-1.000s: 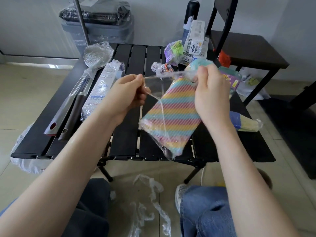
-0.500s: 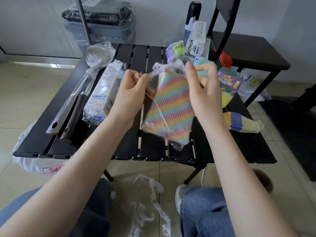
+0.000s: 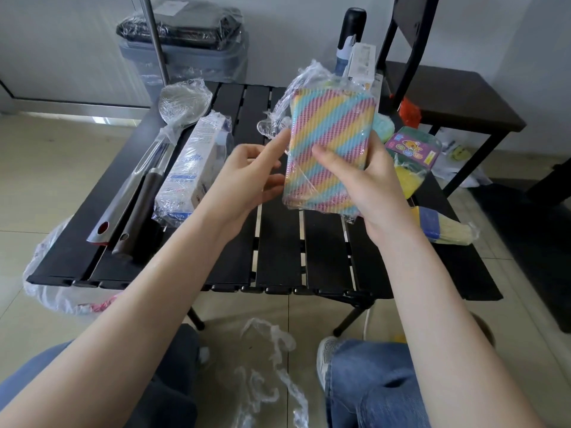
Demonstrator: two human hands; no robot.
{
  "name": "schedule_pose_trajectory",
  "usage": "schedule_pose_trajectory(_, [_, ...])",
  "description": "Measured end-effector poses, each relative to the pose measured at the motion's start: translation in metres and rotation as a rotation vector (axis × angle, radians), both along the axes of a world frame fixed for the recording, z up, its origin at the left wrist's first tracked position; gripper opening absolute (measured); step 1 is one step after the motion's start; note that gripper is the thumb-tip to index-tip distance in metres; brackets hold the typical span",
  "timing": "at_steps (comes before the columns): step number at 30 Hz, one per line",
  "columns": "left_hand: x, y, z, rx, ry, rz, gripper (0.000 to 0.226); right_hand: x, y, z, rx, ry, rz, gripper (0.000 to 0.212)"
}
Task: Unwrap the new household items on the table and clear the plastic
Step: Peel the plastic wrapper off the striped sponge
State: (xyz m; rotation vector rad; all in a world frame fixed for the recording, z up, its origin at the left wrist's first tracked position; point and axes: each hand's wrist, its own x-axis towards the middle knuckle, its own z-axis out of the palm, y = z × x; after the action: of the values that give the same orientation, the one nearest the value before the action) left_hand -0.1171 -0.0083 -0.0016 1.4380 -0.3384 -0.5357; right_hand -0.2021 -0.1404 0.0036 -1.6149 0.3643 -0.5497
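Rainbow-striped cloth pack (image 3: 330, 149), a flat rectangular stack with a ribbed weave in pink, yellow and turquoise diagonals, is held upright in the air above the middle of the black slatted table (image 3: 278, 242). Clear plastic film (image 3: 287, 100) clings to its lower half and bunches loose and crinkled at the top and upper left corner. The right hand (image 3: 367, 186) grips the pack from the right, thumb pressed on the front face, fingers behind. The left hand (image 3: 247, 177) is at the pack's left edge, fingers relaxed and partly extended, its index fingertip reaching toward the film at that corner; whether it pinches any plastic cannot be told.

The pack looks light and soft, likely to bend if squeezed, while the film is thin, slick and stretchy, so the loose bunch at the top seems the best place to take hold and pull.

On the left part of the table lie a film-wrapped steel ladle (image 3: 182, 103), a dark-handled utensil (image 3: 139, 211) beside it, and a wrapped long white box (image 3: 194, 168). To the right are a wrapped yellow-and-blue sponge item (image 3: 445, 230) and a packet with a purple label (image 3: 411, 149); at the far edge stand a carton (image 3: 361, 63) and a dark bottle (image 3: 352, 29). Scraps of torn clear plastic (image 3: 268, 366) lie on the tiled floor near the person's knees, and a plastic bag (image 3: 49, 273) hangs at the table's near-left corner.
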Motion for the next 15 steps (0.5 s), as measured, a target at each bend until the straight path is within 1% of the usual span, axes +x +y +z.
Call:
schedule_pose_trajectory(2, [-0.002,-0.001,-0.003,-0.003,0.014,-0.079,0.032,0.001,0.001,-0.001,-0.066,0.009,-0.001,0.037])
schedule_pose_trajectory(5, [-0.001,0.0,-0.004,-0.077,0.047,-0.075,0.019,0.001,0.001,-0.004,-0.135,0.009,-0.028,0.042])
schedule_pose_trajectory(10, [0.002,0.001,-0.001,-0.084,0.057,-0.056,0.019,-0.001,0.001,-0.002,-0.185,-0.05,-0.12,0.049])
schedule_pose_trajectory(13, [0.002,0.0,0.004,-0.135,0.098,-0.04,0.019,-0.003,-0.002,0.003,-0.183,-0.057,-0.122,0.045])
schedule_pose_trajectory(15, [0.003,0.0,0.006,-0.167,0.143,-0.031,0.021,-0.004,-0.003,0.006,-0.107,-0.054,-0.094,0.037])
